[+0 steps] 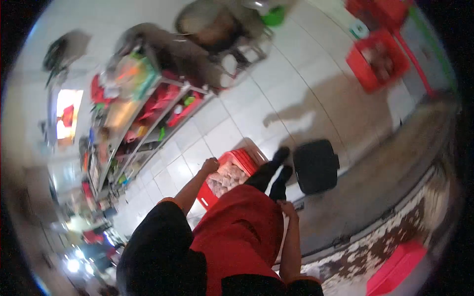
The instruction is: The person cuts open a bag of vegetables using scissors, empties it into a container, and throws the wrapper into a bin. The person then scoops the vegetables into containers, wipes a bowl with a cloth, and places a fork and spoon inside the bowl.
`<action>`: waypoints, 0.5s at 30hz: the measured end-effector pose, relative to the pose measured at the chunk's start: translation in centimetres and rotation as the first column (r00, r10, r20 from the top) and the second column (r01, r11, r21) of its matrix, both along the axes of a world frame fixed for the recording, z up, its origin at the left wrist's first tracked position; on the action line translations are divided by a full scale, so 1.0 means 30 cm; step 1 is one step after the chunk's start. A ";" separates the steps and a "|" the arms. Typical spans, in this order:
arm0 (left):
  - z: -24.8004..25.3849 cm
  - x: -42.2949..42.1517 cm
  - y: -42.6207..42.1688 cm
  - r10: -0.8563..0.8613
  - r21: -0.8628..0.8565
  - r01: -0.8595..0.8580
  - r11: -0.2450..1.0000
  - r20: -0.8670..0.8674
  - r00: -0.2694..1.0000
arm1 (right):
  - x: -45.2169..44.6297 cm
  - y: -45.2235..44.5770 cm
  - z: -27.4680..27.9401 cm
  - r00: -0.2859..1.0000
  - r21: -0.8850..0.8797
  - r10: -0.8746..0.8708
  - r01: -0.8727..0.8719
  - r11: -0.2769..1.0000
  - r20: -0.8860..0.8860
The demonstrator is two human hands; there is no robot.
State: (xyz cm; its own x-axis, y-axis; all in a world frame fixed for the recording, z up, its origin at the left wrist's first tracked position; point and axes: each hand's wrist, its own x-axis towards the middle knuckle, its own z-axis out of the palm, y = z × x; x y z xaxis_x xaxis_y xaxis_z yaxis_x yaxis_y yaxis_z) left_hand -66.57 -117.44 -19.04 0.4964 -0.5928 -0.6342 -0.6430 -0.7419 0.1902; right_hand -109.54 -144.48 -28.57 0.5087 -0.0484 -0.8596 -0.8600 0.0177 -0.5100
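Observation:
My left hand (211,165) is closed like a fist beside the upper left corner of a red plastic crate (243,159). Whether it touches the rim I cannot tell, and its palm side is hidden. Pale pink pieces that look like raw meat (228,179) fill the crate, which stands on the floor at my left. My right hand (287,208) hangs by the edge of my red apron (242,227), fingers curled inward. Anything inside those fingers is too small or hidden to make out.
A black square stool or lid (316,166) lies near my feet. Another red crate (377,61) with meat stands at upper right. Loaded shelves (153,108) and a large wok (210,24) are at upper left. A grey ledge (355,207) runs along the right, with a red container (396,269) beyond.

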 end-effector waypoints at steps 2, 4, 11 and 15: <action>0.050 -0.064 0.127 0.177 -0.086 -0.169 0.982 0.106 0.978 | 0.028 0.013 0.101 0.994 -0.091 -0.007 0.017 0.996 0.109; -0.048 -0.130 0.290 0.073 0.088 -0.089 0.992 0.165 0.984 | 0.042 -0.034 0.149 0.989 -0.119 0.042 -0.025 0.993 0.142; 0.081 -0.674 0.368 0.482 -0.043 -0.490 0.871 -0.123 0.867 | 0.150 -0.279 0.235 0.916 0.023 0.229 -0.235 0.972 -0.330; 0.168 -0.870 0.329 0.615 0.198 -0.588 0.784 -0.381 0.691 | 0.436 -0.380 0.264 0.879 -0.082 0.425 -0.450 0.889 -0.215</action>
State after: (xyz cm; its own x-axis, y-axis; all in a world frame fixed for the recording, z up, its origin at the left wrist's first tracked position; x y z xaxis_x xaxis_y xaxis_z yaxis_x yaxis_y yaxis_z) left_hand -92.68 -107.57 -14.01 0.4246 -0.2150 -0.8795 0.0725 -0.9602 0.2697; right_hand -96.46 -155.88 -20.64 0.3349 0.0278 -0.9418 -0.8437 -0.4361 -0.3129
